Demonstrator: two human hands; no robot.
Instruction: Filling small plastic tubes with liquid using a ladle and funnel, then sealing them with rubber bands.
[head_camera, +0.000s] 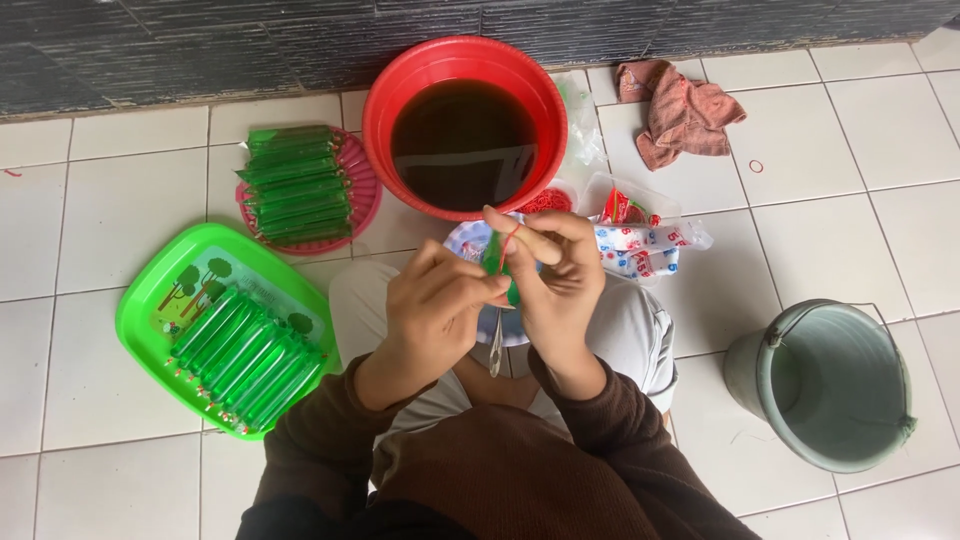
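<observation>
My left hand (437, 300) and my right hand (552, 275) meet over my lap, both pinching a small green filled plastic packet (497, 262). A thin red rubber band (507, 238) loops around a finger of my right hand at the packet's top. A metal spoon (496, 345) hangs down below the hands. Beyond my hands stands a red basin (378, 105) full of dark liquid (463, 140).
A green tray (150, 300) at my left holds several green packets; a pink plate (360, 180) behind it holds more. Plastic bags (645, 245) lie to the right, a pink cloth (680, 115) behind them, a grey-green bucket (830, 385) at right. Dark wall at the back.
</observation>
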